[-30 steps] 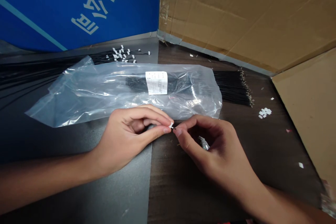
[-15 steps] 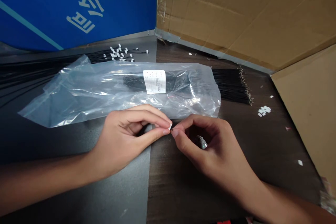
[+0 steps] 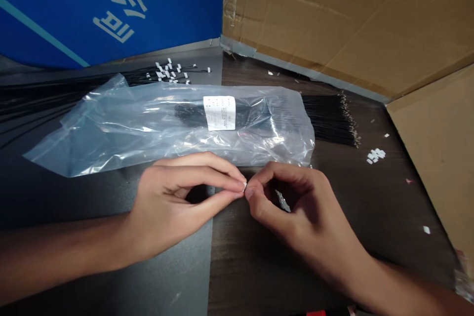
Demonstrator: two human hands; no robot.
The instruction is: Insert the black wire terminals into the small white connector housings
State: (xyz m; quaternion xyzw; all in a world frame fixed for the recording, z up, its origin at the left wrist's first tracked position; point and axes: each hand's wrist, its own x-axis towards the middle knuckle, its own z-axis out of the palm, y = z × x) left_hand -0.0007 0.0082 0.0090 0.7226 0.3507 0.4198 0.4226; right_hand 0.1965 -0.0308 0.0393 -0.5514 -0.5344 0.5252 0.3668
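My left hand (image 3: pixel 174 202) is closed in a pinch on a tiny white connector (image 3: pixel 244 186) at its fingertips. My right hand (image 3: pixel 296 207) meets it fingertip to fingertip, also pinched; what its thumb and forefinger grip is too small to make out, and a small clear item (image 3: pixel 283 201) shows inside its curled palm. Both hands hover over the dark table (image 3: pixel 240 266), just in front of a clear plastic bag (image 3: pixel 148 123) with a white label (image 3: pixel 219 113) and black wires inside.
A bundle of black wires (image 3: pixel 329 118) lies right of the bag, another with white connectors (image 3: pixel 166 73) behind it at left. Loose white connectors (image 3: pixel 375 156) lie at right. A blue board (image 3: pixel 111 5) and cardboard walls (image 3: pixel 351 19) close off the back and right.
The fingertips of both hands have pressed closer together, so less of the white connector shows. The hands stay in the same spot before the bag.
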